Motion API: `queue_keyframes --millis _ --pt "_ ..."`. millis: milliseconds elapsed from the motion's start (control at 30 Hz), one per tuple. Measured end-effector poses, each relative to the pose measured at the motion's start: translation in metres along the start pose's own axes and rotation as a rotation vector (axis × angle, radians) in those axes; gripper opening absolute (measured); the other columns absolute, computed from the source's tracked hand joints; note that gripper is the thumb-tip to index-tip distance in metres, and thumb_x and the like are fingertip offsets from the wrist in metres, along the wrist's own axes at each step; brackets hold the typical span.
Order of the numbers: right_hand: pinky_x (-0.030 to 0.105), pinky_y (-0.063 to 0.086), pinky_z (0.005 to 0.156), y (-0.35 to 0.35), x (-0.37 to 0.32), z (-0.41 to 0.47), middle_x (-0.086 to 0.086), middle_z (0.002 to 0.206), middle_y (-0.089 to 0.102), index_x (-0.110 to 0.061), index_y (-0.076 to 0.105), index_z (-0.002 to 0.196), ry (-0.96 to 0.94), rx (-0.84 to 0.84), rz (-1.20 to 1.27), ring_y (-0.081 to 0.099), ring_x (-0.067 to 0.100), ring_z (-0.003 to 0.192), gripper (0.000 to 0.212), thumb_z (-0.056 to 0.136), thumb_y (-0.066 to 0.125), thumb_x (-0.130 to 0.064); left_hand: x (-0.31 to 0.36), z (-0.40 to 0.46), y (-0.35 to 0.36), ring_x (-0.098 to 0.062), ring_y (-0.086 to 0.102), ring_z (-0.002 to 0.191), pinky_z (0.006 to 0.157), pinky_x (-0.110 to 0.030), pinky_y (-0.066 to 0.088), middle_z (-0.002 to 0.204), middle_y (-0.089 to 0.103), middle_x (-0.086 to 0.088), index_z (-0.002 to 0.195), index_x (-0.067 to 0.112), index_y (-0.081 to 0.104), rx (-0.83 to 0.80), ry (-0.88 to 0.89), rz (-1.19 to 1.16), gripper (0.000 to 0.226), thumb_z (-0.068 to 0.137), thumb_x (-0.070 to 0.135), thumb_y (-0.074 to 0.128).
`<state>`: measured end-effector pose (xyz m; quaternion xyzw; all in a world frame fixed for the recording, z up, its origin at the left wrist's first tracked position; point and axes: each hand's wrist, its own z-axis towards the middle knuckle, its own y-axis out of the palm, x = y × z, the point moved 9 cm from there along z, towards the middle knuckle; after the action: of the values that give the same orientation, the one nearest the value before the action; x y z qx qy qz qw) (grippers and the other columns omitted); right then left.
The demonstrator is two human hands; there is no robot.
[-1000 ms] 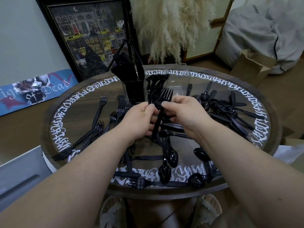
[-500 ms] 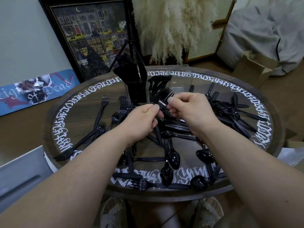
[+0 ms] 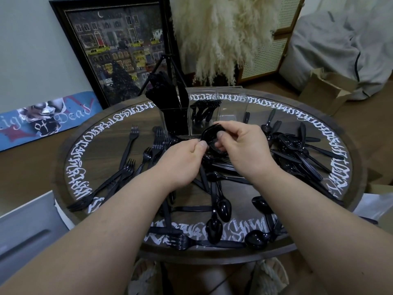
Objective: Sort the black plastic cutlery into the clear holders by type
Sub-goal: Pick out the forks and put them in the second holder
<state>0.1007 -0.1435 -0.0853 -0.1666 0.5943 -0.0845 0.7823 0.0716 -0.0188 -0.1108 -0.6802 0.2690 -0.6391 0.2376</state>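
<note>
head view: the only writing you can read is "of dead" on the blue board by the wall; the white lettering ringing the table is too ornate to make out. your right hand has its fingers curled round a small bunch of forks, thumb pressed on top, tines pointing toward the holders. your left hand pinches the bunch's near end between thumb and forefinger, the other fingers tucked in. the hands meet just in front of the holders: the left one is packed with cutlery, the middle one has a few forks, the right one looks bare. loose forks lie left of your hands, spoons near the front rim, more cutlery heaped to the right. bare wood shows at far left.
</note>
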Motion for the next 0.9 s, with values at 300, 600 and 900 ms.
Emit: queue_keyframes --millis 300,600,900 --pt "0.029 0.057 0.079 -0.012 -0.001 0.001 -0.005 0.078 0.067 -0.016 0.065 0.117 -0.011 0.087 0.051 0.066 0.004 0.073 0.028 0.095 0.052 -0.005 0.02 0.004 -0.01 -0.024 0.054 0.073 0.071 -0.043 0.044 0.074 0.058 -0.003 0.081 0.014 0.048 0.17 0.203 0.127 0.027 0.1 0.031 0.039" --pt "0.037 0.057 0.082 -0.101 -0.047 0.012 -0.003 0.09 0.071 -0.017 0.07 0.111 -0.305 0.527 -0.076 0.069 0.011 0.081 0.026 0.09 0.056 -0.018 0.002 0.025 -0.043 -0.023 0.021 0.138 0.113 -0.037 0.021 0.153 0.03 0.006 0.147 0.021 0.035 0.36 0.116 0.37 0.046 0.101 0.022 0.038" --pt "0.022 0.049 0.086 -0.057 -0.079 0.075 0.008 0.101 0.073 -0.006 0.071 0.109 -0.613 0.432 -0.507 0.069 0.018 0.091 0.026 0.09 0.053 -0.008 -0.01 0.047 -0.036 -0.021 0.011 0.142 0.11 -0.046 0.027 0.157 0.019 0.009 0.149 0.024 0.026 0.329 0.056 0.445 0.055 0.097 0.017 0.041"
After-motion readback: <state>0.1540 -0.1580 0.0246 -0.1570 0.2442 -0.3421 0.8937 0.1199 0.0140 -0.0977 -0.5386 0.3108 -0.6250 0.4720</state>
